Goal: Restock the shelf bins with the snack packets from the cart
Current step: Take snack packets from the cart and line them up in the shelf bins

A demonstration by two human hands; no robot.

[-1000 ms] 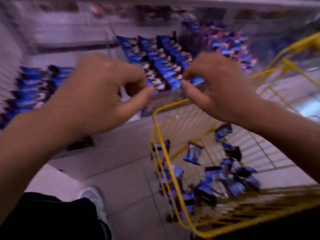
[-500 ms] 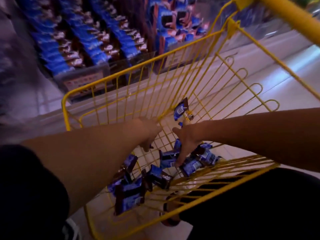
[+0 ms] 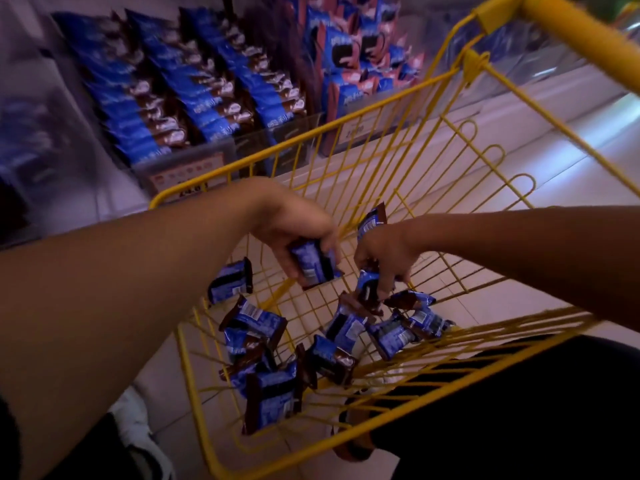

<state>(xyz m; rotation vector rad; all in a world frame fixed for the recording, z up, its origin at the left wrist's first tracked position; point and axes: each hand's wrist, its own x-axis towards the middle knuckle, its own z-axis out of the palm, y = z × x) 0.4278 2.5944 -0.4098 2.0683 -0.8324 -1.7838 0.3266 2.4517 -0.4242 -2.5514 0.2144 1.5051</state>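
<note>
Both hands reach down into the yellow wire cart [image 3: 363, 109]. My left hand [image 3: 294, 230] grips a blue and brown snack packet [image 3: 313, 265], lifted a little off the cart floor. My right hand [image 3: 384, 254] has its fingers pointing down onto another packet [image 3: 367, 289] in the pile; how firmly it holds is unclear. Several more blue packets [image 3: 256, 327] lie loose on the cart's wire bottom. Beyond the cart, the clear shelf bins [image 3: 194, 157] hold rows of the same blue packets [image 3: 180, 84].
A second bin with blue and pink packets [image 3: 349, 53] stands to the right of the filled rows. The cart's thick yellow handle [image 3: 581, 39] crosses the top right. White tiled floor shows through the wires, and a white shoe [image 3: 135, 424] is at lower left.
A second ago both hands were up at the shelf bin; they dropped into the cart. Since half a second ago my left hand has picked up a packet and my right hand reached the pile.
</note>
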